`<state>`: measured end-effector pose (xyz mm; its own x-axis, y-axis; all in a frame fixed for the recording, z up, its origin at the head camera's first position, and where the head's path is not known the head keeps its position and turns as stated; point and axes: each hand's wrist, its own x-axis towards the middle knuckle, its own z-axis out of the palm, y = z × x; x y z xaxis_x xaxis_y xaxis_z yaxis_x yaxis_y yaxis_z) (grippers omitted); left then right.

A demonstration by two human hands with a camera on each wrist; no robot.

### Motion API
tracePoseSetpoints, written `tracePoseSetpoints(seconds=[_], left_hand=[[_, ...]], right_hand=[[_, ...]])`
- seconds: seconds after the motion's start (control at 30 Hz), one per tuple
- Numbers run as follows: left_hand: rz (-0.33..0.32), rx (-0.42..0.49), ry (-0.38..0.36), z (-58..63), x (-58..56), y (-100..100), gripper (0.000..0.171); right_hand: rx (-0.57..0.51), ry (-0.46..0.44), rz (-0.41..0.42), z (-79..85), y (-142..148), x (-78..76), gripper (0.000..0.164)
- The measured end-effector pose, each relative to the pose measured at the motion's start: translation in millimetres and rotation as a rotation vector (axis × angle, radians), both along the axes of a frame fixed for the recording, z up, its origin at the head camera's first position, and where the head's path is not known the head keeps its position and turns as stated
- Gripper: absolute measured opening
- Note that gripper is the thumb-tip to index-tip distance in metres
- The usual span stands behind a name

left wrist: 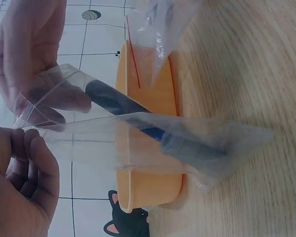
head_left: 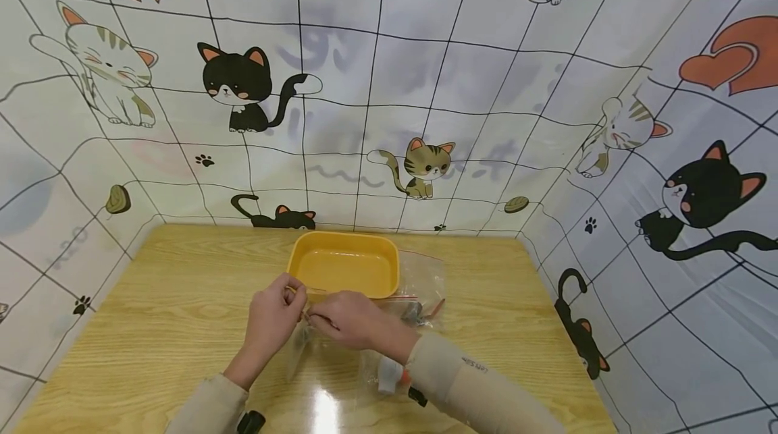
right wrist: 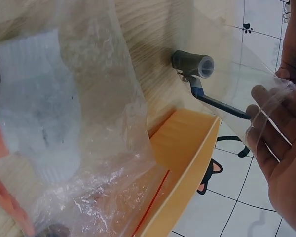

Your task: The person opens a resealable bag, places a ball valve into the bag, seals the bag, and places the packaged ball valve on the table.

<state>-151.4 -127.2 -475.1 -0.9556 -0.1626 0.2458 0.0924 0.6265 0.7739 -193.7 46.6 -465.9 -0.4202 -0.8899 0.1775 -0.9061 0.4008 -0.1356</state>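
Observation:
In front of the yellow tray [head_left: 343, 265], both hands hold up a clear zip bag [left wrist: 241, 136] near its mouth. My left hand [head_left: 273, 312] pinches one side of that top edge with thumb and curled fingers. The right hand [head_left: 349, 318] pinches the edge close beside it, palm down. Inside hangs a metal ball valve [right wrist: 190, 64] with a long dark lever handle [right wrist: 222, 106], seen through the film in both wrist views. The bag slants, its lower corner near the tabletop.
Right of the hands, under the right forearm, lies a clear bag holding a white plastic fitting [right wrist: 39, 108] with an orange part [right wrist: 7, 197]. Another zip bag [head_left: 425, 275] lies against the tray's right side, a grey piece [head_left: 412, 312] near it. Cat-print cloth walls [head_left: 340, 117] enclose the wooden table [head_left: 200, 272].

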Motion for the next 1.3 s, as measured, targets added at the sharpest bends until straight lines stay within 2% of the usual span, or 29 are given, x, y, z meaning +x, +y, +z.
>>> tracePoseSetpoints(seconds=[0.1,0.3,0.4,0.57,0.8,0.93,1.07,1.2,1.3], left_hand=[[-0.001,0.044,-0.037,3.0,1.0,-1,0.007],[0.007,0.099,-0.061,6.2,2.2,-2,0.007],[0.017,0.097,-0.058,5.4,2.2,-4,0.006],[0.029,0.042,-0.028,4.1,2.2,-7,0.006],[0.033,-0.059,-0.001,1.8,-0.6,-12,0.006],[0.001,-0.089,0.072,0.3,-1.3,-14,0.022],[-0.072,-0.082,0.116,0.0,-0.8,-16,0.027],[-0.142,-0.078,0.089,0.7,-1.4,-18,0.027],[-0.172,-0.101,0.065,0.4,-1.8,-21,0.026]], right_hand=[[-0.047,-0.08,-0.024,1.1,-1,2.0,0.025],[-0.127,-0.089,-0.053,3.0,-2,5.4,0.016],[-0.169,-0.109,-0.069,4.1,-1,6.1,0.014],[-0.239,-0.109,-0.061,4.7,-1,3.3,0.014],[-0.285,-0.041,-0.06,3.5,0,-0.5,0.01],[-0.26,-0.043,-0.112,8.1,1,1.2,0.011],[-0.233,-0.038,-0.18,13.7,5,3.2,0.013],[-0.221,-0.046,-0.244,17.7,10,3.9,0.015],[-0.198,-0.092,-0.276,18.3,12,2.6,0.016]])
